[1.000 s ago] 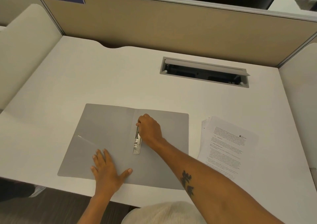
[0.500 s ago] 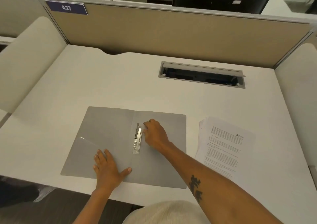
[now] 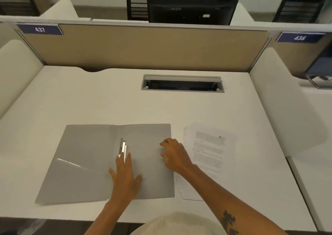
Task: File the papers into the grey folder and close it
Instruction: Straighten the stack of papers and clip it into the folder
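Both hands lie open: left hand (image 3: 124,176) now at the clip (image 3: 122,147), right hand (image 3: 175,156) seemingly shifted toward the papers (image 3: 209,148).

Soft, even indoor light falls from above, warm and slightly dim. The white rectangular worktop (image 3: 89,105) reads cream, without hard glare. A thin bright streak glints on the clear pocket of the open grey plastic folder (image 3: 80,153). Faint shadows sit under both hands. Wide-angle distortion bows the beige fabric partition (image 3: 143,49) and the frame's edges. The blue number plates (image 3: 39,29) and far background look smeared.
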